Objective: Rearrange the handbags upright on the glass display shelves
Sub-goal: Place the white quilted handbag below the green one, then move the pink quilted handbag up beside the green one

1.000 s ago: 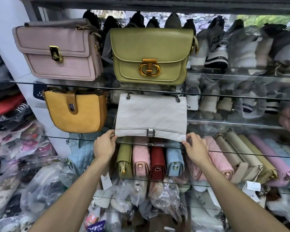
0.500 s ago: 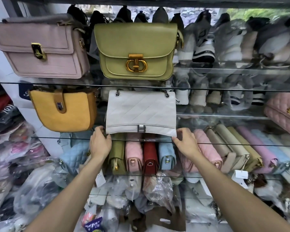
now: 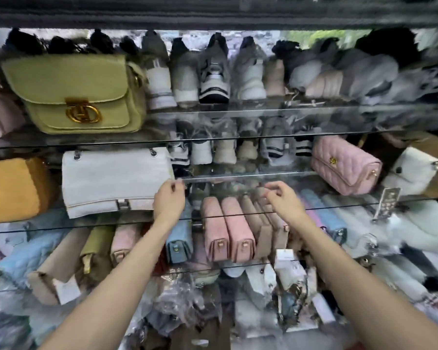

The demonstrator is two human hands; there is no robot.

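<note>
The white quilted handbag (image 3: pixel 114 181) stood upright on the middle glass shelf (image 3: pixel 238 176), flap facing forward, between the mustard handbag (image 3: pixel 13 189) at its left and a bare stretch of glass at its right. The green handbag (image 3: pixel 79 94) stood upright on the shelf above.

The left hand (image 3: pixel 169 199) was positioned at the lower right corner of the white quilted handbag, touching or just beside it; the frame was blurred and contact could not be confirmed. Its grip was loosely curled, with thumb and forefinger close together, and no object was visibly pinched. The right hand (image 3: pixel 285 199) hovered over the bare glass, apart from any bag, with its grip loosely curled and holding nothing.

Judgement of step: placement of the white quilted handbag appeared finished, or in its last adjustment. Both hands were in position between it and the next item.

The pink quilted handbag (image 3: pixel 345 166) lay tilted on the same shelf, well to the right, with the white pouch (image 3: pixel 415 170) beside it, also askew. These were the likely next candidates.

The next move called for the right hand to reach rightward along the shelf, take the pink quilted handbag by its body, and set it on its base in the gap with the clasp facing forward. The shelf above left little headroom; the lift should be kept low.
</note>
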